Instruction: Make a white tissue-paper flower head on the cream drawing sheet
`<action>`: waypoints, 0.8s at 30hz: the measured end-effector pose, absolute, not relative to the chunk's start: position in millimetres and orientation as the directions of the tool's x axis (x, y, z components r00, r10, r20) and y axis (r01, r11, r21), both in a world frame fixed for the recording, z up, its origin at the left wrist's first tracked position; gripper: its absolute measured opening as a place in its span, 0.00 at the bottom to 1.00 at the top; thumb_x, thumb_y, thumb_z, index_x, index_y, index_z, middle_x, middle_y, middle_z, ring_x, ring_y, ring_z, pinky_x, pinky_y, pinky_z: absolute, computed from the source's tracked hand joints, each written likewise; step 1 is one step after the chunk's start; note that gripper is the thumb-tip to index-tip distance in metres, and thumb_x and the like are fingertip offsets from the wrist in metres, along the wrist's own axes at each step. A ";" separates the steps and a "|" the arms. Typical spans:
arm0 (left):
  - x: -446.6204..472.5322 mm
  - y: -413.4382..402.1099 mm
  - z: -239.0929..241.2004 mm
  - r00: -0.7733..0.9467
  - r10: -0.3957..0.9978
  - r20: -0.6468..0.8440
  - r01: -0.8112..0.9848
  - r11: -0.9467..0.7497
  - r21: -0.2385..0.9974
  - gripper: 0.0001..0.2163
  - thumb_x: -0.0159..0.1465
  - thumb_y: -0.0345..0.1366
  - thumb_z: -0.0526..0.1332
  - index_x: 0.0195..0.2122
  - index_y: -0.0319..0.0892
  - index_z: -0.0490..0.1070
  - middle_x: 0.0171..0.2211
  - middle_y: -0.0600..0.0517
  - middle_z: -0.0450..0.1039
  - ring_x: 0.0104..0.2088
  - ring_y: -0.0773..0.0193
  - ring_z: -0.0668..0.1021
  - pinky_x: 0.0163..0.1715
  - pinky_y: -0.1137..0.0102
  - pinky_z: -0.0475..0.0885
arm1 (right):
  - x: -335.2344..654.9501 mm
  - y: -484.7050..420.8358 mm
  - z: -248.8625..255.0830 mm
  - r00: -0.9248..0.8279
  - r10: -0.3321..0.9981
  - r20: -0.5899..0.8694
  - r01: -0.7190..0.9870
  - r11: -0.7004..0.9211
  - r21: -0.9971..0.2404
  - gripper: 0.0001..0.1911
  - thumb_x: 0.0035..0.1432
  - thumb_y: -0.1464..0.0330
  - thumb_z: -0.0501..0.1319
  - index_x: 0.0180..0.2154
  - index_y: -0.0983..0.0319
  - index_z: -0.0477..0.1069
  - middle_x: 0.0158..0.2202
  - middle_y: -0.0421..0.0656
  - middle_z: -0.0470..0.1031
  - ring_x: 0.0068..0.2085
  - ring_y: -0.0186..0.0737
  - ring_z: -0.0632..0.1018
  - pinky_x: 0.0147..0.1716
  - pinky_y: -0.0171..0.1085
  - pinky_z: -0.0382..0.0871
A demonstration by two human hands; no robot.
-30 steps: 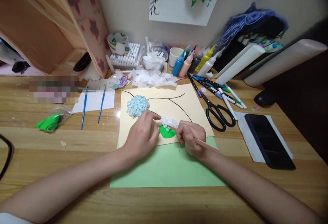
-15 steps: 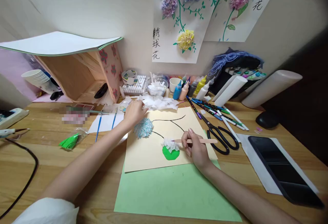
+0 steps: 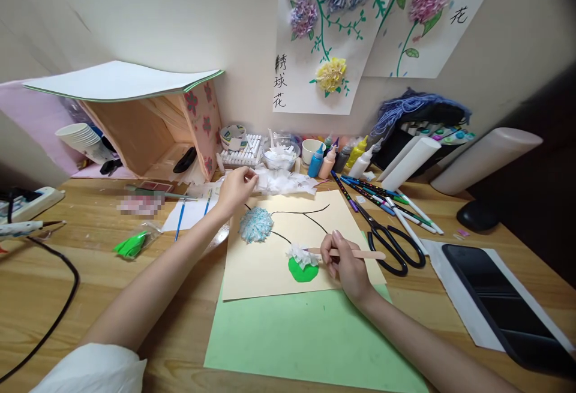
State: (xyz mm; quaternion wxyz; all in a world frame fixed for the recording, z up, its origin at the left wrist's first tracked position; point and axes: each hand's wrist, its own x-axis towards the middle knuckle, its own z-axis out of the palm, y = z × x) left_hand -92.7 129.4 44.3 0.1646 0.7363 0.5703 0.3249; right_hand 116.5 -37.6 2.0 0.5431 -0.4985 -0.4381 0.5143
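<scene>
A cream sheet (image 3: 265, 267) lies on a green sheet (image 3: 306, 339) on the wooden desk. On it are drawn black stems, a blue-white tissue flower (image 3: 255, 224) and a green blob (image 3: 303, 270) topped with white tissue bits (image 3: 300, 254). My right hand (image 3: 347, 263) is closed round a wooden stick (image 3: 364, 254) whose tip rests at the white bits. My left hand (image 3: 235, 189) reaches to the pile of white tissue squares (image 3: 288, 182) behind the sheet and pinches a piece from it.
Black scissors (image 3: 391, 246), several markers (image 3: 387, 198) and paint bottles (image 3: 335, 159) lie right of the sheet. A black phone (image 3: 499, 303) rests on paper at the right. Brushes (image 3: 180, 222), a green bag (image 3: 132, 243), a glue gun (image 3: 24, 228) with its cable lie left. A wooden box (image 3: 148, 129) stands behind.
The head has risen, so more wall shows. My left hand left the white bits on the green blob and reached back to the tissue pile. My right hand kept the stick in place.
</scene>
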 end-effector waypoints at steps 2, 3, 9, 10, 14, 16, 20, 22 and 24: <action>-93.8 135.6 41.8 0.142 0.952 0.270 0.678 -0.292 0.675 0.09 0.57 0.37 0.56 0.29 0.38 0.73 0.31 0.48 0.77 0.32 0.61 0.77 0.33 0.70 0.69 | 116.6 -38.0 1.5 0.086 0.996 -0.038 -0.120 -0.027 -0.992 0.29 0.59 0.49 0.50 0.16 0.63 0.62 0.10 0.34 0.55 0.12 0.26 0.56 0.13 0.29 0.46; -94.5 138.8 39.9 0.141 0.955 0.261 0.651 -0.288 0.702 0.09 0.57 0.38 0.56 0.30 0.38 0.73 0.30 0.47 0.77 0.32 0.61 0.77 0.32 0.70 0.69 | 116.6 -38.0 1.0 0.086 0.996 -0.038 -0.121 -0.028 -0.992 0.29 0.59 0.49 0.50 0.16 0.63 0.62 0.10 0.34 0.55 0.12 0.26 0.56 0.13 0.29 0.46; -95.0 146.7 30.8 0.145 0.954 0.261 0.568 -0.296 0.768 0.08 0.52 0.35 0.60 0.32 0.37 0.72 0.32 0.47 0.77 0.32 0.62 0.77 0.33 0.70 0.71 | 117.7 -37.7 -3.8 0.071 0.997 -0.034 -0.104 -0.027 -0.994 0.29 0.60 0.50 0.49 0.17 0.63 0.63 0.10 0.35 0.55 0.13 0.26 0.58 0.13 0.29 0.47; -94.2 146.2 30.0 0.151 0.953 0.262 0.566 -0.301 0.768 0.08 0.51 0.34 0.60 0.32 0.37 0.72 0.32 0.47 0.77 0.32 0.62 0.77 0.33 0.70 0.71 | 118.0 -37.8 -4.2 0.068 0.997 -0.032 -0.098 -0.025 -0.995 0.29 0.60 0.50 0.49 0.17 0.63 0.63 0.10 0.35 0.55 0.13 0.26 0.58 0.14 0.29 0.48; -89.8 144.1 27.7 0.180 0.950 0.256 0.570 -0.313 0.760 0.09 0.50 0.32 0.61 0.32 0.37 0.72 0.32 0.47 0.77 0.31 0.62 0.77 0.32 0.70 0.70 | 118.6 -38.3 -4.0 0.062 0.998 -0.026 -0.086 -0.020 -0.996 0.29 0.61 0.50 0.49 0.17 0.63 0.63 0.11 0.34 0.55 0.14 0.26 0.58 0.14 0.29 0.48; -88.1 143.6 27.3 0.189 0.949 0.253 0.575 -0.316 0.755 0.08 0.50 0.33 0.61 0.31 0.38 0.72 0.31 0.48 0.76 0.31 0.62 0.77 0.32 0.70 0.70 | 118.3 -38.4 -3.2 0.062 0.998 -0.024 -0.083 -0.019 -0.996 0.29 0.60 0.50 0.49 0.17 0.63 0.63 0.11 0.35 0.56 0.13 0.26 0.58 0.14 0.29 0.48; -86.7 142.2 29.9 0.193 0.947 0.257 0.589 -0.322 0.741 0.07 0.53 0.35 0.60 0.30 0.38 0.72 0.30 0.48 0.76 0.31 0.61 0.76 0.32 0.69 0.69 | 117.4 -38.7 -2.1 0.060 0.998 -0.016 -0.070 -0.012 -0.997 0.29 0.60 0.49 0.49 0.17 0.62 0.63 0.10 0.34 0.55 0.13 0.27 0.58 0.14 0.29 0.48; -86.9 141.0 32.5 0.191 0.945 0.265 0.596 -0.327 0.734 0.07 0.55 0.36 0.59 0.30 0.38 0.73 0.30 0.48 0.77 0.31 0.60 0.76 0.32 0.69 0.69 | 117.3 -38.9 -2.2 0.060 0.998 -0.012 -0.061 -0.009 -0.998 0.29 0.60 0.49 0.48 0.17 0.62 0.63 0.10 0.34 0.54 0.13 0.27 0.58 0.14 0.29 0.49; -87.0 139.7 35.4 0.187 0.942 0.280 0.605 -0.335 0.722 0.07 0.55 0.37 0.59 0.31 0.39 0.73 0.31 0.48 0.77 0.32 0.60 0.76 0.32 0.69 0.68 | 117.5 -39.0 -2.7 0.060 0.998 -0.009 -0.056 -0.005 -0.998 0.29 0.61 0.50 0.47 0.18 0.62 0.63 0.10 0.34 0.54 0.13 0.27 0.58 0.14 0.29 0.49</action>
